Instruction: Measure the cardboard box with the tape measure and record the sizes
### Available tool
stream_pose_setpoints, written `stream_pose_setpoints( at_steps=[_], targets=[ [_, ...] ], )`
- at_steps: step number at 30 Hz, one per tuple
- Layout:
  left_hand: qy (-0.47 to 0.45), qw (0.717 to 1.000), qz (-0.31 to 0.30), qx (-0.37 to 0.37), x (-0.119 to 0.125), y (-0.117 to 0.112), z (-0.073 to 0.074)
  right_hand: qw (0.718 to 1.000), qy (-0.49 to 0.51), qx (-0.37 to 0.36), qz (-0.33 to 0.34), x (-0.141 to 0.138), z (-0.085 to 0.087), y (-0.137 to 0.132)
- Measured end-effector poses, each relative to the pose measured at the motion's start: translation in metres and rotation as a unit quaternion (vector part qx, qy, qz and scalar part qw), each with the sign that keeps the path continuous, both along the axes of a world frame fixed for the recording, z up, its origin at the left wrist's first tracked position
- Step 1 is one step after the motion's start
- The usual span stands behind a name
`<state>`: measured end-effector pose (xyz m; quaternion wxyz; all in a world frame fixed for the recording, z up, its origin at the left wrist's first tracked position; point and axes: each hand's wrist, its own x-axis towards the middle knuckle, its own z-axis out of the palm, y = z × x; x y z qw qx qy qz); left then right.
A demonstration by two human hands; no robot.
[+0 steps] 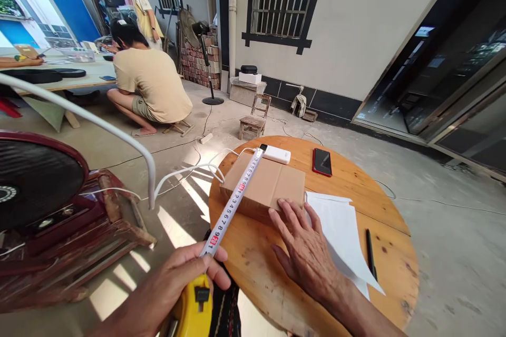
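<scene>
My left hand (169,284) grips a yellow tape measure (193,310) at the near edge of a round wooden table (340,179). Its white blade (237,195) runs out across the top of a flat cardboard box (272,184), and the hook end reaches the box's far side near a white power bank (276,154). My right hand (304,247) lies flat with spread fingers on the table, its fingertips touching the box's near right corner.
White paper sheets (340,231) and a black pen (370,253) lie right of the box; a red phone (322,161) sits behind it. A large fan (35,179) on a wooden stand is at left. One person crouches and another stands at the back left.
</scene>
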<state>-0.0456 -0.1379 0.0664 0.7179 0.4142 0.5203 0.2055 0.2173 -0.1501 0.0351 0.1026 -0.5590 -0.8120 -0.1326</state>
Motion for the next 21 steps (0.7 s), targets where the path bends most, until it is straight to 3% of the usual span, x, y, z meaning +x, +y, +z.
stream_pose_setpoints(
  at_steps=[8, 12, 21],
  targets=[
    [-0.114, 0.992, -0.002, -0.06, 0.038, 0.023, -0.004, 0.999, 0.035, 0.012, 0.018, 0.002, 0.0, 0.001],
    [-0.124, 0.989, 0.002, -0.083, 0.045, 0.031, -0.004, 0.998, 0.05, 0.024, 0.027, 0.005, -0.001, 0.0],
    [-0.098, 0.991, 0.011, -0.087, 0.051, 0.027, 0.012, 0.997, 0.068, 0.004, 0.028, 0.009, -0.001, -0.002]
  ],
)
